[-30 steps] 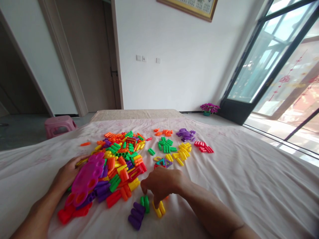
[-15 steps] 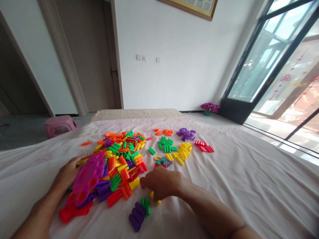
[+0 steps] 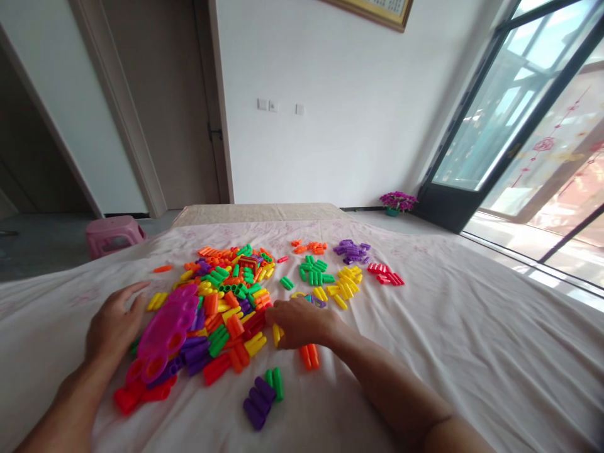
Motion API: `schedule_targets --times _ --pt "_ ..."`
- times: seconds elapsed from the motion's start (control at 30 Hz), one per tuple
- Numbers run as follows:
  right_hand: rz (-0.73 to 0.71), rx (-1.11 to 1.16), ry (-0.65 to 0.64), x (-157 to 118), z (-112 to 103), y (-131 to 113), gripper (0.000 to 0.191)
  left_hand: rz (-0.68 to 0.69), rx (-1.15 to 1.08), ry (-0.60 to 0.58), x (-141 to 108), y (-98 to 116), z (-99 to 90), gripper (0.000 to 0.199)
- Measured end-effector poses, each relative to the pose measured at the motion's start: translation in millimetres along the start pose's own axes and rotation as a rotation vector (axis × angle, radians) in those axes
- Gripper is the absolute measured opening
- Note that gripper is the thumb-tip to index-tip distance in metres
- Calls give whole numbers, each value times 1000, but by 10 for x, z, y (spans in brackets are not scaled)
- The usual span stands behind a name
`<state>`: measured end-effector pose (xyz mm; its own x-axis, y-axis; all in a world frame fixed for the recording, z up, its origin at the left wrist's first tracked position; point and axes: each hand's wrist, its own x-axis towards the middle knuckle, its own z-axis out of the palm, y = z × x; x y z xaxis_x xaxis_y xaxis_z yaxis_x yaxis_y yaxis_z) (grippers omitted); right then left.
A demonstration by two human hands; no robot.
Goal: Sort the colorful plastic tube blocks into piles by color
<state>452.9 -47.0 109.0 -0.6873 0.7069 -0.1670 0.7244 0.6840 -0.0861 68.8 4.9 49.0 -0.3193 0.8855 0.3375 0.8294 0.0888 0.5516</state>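
Note:
My left hand point(image 3: 113, 321) is open, thumb and fingers apart, at the left edge of a mixed pile of plastic building pieces. Closest to it are a yellow building piece point(image 3: 157, 301) and a large translucent magenta scalloped piece point(image 3: 160, 330). At the pile's right edge my right hand point(image 3: 304, 324) is closed, with a yellow building piece point(image 3: 277, 335) showing below its curled fingers. Its fingertips reach a red frame piece point(image 3: 255, 324) and partly hide it. An orange piece point(image 3: 309, 357) lies just below this hand. Nearer me are purple point(image 3: 259, 402) and green point(image 3: 275, 384) pieces.
Beyond my right hand lie single-colour groups: green point(image 3: 315, 271), yellow point(image 3: 346, 286), purple point(image 3: 352, 251), red point(image 3: 385, 275) and orange point(image 3: 309, 247). A pale, wrinkled cloth point(image 3: 453, 352) covers the surface. A pink stool point(image 3: 116, 236) stands at the left.
My left hand has drawn back from the pile's edge, uncovering the yellow piece there. My right hand has moved away from me with a yellow piece, and the orange piece now shows below it.

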Motion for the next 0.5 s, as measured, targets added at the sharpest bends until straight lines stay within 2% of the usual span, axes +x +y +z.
schedule_targets --times 0.07,0.1,0.13,0.23,0.27,0.33,0.4,0.43,0.5 --pt "24 91 -12 51 -16 158 39 106 -31 134 -51 230 -134 49" --pt "47 139 -10 73 -27 254 37 201 -72 166 -99 389 -181 47" --pt "78 185 13 90 -36 355 34 305 -111 140 -173 575 -208 46" --pt "171 382 154 117 -21 631 27 588 -208 -110 -601 1220 -140 43" --pt "204 487 220 122 0 707 25 714 -192 -208 -806 1429 -74 43" --pt "275 738 387 135 55 835 24 1058 -106 -439 -1245 1781 91 45" --pt "343 958 584 152 114 943 25 1279 -29 -522 -1617 2004 266 55" --pt "362 1038 679 158 139 995 27 1334 9 -525 -1741 2065 348 58" --pt "375 1127 851 154 175 1105 33 1346 93 -495 -1833 2103 493 57"
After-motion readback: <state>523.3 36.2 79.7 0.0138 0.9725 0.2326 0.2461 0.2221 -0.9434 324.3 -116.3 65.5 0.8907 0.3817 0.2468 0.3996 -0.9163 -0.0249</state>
